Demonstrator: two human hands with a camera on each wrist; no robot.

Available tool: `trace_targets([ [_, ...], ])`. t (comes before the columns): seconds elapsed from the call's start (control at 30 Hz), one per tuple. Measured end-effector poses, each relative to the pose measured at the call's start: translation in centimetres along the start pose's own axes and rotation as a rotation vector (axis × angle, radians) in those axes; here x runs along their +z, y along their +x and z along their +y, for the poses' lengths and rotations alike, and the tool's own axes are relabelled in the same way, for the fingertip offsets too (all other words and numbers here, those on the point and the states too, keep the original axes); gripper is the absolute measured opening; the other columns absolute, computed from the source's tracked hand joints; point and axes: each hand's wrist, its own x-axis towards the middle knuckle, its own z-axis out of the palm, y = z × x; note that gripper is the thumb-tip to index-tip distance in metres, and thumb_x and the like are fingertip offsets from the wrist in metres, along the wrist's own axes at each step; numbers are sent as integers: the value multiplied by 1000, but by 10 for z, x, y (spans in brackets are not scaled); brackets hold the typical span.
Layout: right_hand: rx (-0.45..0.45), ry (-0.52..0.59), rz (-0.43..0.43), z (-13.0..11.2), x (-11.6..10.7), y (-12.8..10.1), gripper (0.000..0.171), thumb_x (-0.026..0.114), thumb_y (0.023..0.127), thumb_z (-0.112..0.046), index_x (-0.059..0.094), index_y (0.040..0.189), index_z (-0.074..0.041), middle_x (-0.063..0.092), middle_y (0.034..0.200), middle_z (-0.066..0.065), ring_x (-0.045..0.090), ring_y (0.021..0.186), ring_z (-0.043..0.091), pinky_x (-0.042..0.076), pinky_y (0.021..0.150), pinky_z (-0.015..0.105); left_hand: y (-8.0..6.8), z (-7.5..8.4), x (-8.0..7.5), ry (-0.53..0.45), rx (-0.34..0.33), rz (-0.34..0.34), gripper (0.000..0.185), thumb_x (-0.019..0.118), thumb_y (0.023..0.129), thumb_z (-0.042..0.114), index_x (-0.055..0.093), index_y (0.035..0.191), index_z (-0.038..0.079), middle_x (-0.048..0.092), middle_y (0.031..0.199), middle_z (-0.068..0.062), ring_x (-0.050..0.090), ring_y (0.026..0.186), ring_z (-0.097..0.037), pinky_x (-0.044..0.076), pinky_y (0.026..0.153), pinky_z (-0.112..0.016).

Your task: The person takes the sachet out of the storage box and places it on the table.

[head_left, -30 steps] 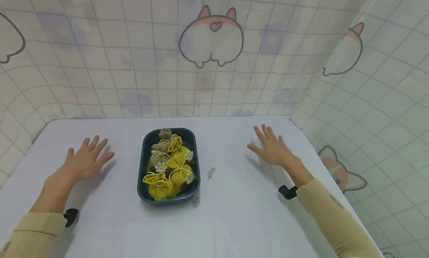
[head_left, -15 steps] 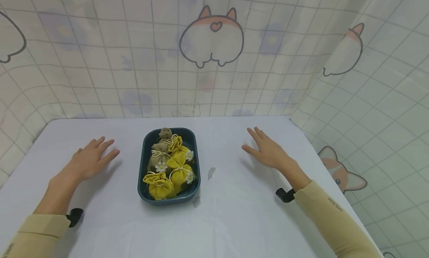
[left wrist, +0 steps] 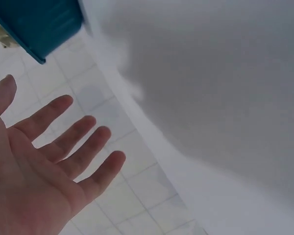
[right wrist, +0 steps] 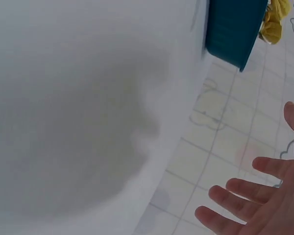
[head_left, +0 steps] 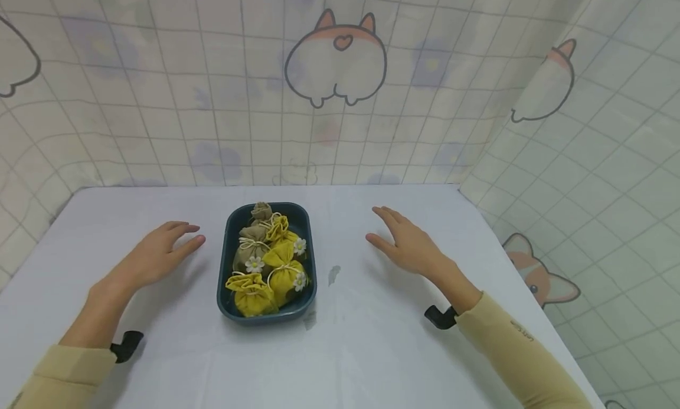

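A dark blue tray [head_left: 227, 244] sits mid-table holding several small drawstring pouches: yellow ones [head_left: 281, 266] with white daisy flowers and tan ones [head_left: 249, 249]. My left hand [head_left: 156, 254] hovers just left of the tray, fingers relaxed and empty. My right hand [head_left: 405, 244] hovers to the tray's right, fingers straight, holding nothing. The left wrist view shows my open left hand [left wrist: 44, 161] with the tray's corner [left wrist: 41, 22] above it. The right wrist view shows my right hand's fingertips [right wrist: 240, 196] and the tray's side [right wrist: 232, 27].
The table [head_left: 372, 338] has a white cloth with a small grey stain [head_left: 334, 274] right of the tray. A tiled curtain with cartoon corgi prints [head_left: 334, 58] closes off the back and right side.
Both hands have lifted and slid inward toward the tray, the left moving right, the right moving left. The tray and pouches have not moved.
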Motion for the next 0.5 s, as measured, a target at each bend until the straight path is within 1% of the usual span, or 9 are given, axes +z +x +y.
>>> trace_targets([
  [0.1,-29,13,23,-11,2,-2,79,41,102,-68,30,162,-18,32,164,12,32,149,33,34,115,59,-2,11,0,-45,14,-6,69,43,108,53,53,141,-6,41,148,-36,34,137,-56,27,109,-73],
  [0.2,-65,28,47,-23,3,-3,78,42,102,-67,34,161,-17,35,162,11,35,147,32,35,115,56,-5,21,-1,-77,40,5,64,46,108,49,55,141,-5,47,145,-33,42,133,-53,34,106,-72],
  [0.3,-116,45,66,-33,1,-3,76,44,103,-65,37,159,-15,39,160,10,39,145,31,38,113,55,-8,32,2,-149,40,11,62,50,108,46,52,143,-4,51,143,-30,49,128,-49,42,101,-68],
  [0.4,-152,65,78,-42,0,-4,73,47,103,-62,41,156,-13,44,156,8,44,141,28,40,112,51,-11,41,5,-251,13,-21,64,54,107,45,48,147,-4,53,142,-28,56,122,-44,49,97,-63],
  [0.5,-185,90,82,-49,1,-7,68,51,104,-57,45,154,-11,49,152,7,52,134,27,45,108,49,-10,47,7,-374,-21,-76,68,57,106,45,43,151,-4,53,141,-27,65,112,-37,51,96,-60],
])
